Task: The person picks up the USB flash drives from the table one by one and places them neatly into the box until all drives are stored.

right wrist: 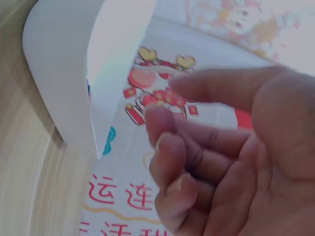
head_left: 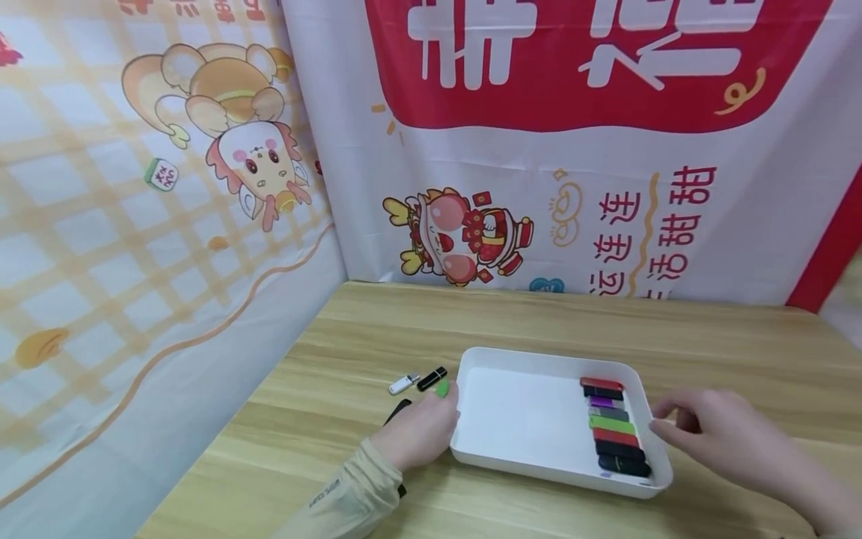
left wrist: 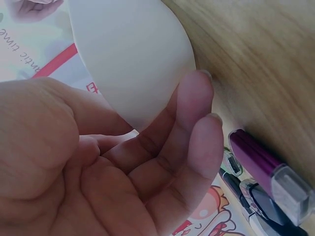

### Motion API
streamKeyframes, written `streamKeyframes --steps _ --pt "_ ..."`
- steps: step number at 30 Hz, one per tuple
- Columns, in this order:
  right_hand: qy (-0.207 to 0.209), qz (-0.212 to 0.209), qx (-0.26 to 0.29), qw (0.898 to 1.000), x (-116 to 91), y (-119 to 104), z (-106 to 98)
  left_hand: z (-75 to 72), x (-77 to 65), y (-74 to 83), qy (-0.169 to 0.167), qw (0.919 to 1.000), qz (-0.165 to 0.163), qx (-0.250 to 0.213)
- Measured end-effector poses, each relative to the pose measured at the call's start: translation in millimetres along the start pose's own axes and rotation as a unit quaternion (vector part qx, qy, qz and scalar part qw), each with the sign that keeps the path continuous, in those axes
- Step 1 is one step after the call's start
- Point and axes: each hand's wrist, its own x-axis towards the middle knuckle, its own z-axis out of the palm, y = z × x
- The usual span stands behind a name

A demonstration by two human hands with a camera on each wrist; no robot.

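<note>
White, shallow, round-cornered plastic tray [head_left: 521,412] sits on the near right part of the pale wood-grain table [head_left: 289,449]. At its left end, the left hand [head_left: 426,430] pinches the wall between thumb and fingers, probably to keep the tray steady. Just beside its right end, the right hand [head_left: 717,430] holds nothing, its fingers loosely curled and the thumb apart. Inside, a row of slim multicoloured USB sticks [head_left: 614,426] lies along the right end, apparently set side by side to save room. Left of the tray lie a white stick with a metal plug [head_left: 402,385] and a glossy black stick [head_left: 432,379].
</note>
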Motion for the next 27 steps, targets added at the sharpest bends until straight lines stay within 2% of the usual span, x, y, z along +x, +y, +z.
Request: streamKeyframes --steps 4,12,21,27 --pt "0.024 0.035 0.002 0.999 -8 5 3 0.5 -0.7 -0.7 0.001 1.0 0.005 0.001" --pt "-0.006 0.103 0.06 0.993 -10 6 18 -0.2 1.3 -0.7 0.005 0.9999 0.009 0.001" --pt "0.008 0.096 0.054 0.994 -6 5 20 -3.3 3.1 0.2 0.005 1.0 0.007 0.005" --pt "-0.004 0.106 0.071 0.992 -4 7 23 -2.6 2.6 -0.3 0.0 1.0 -0.001 -0.005"
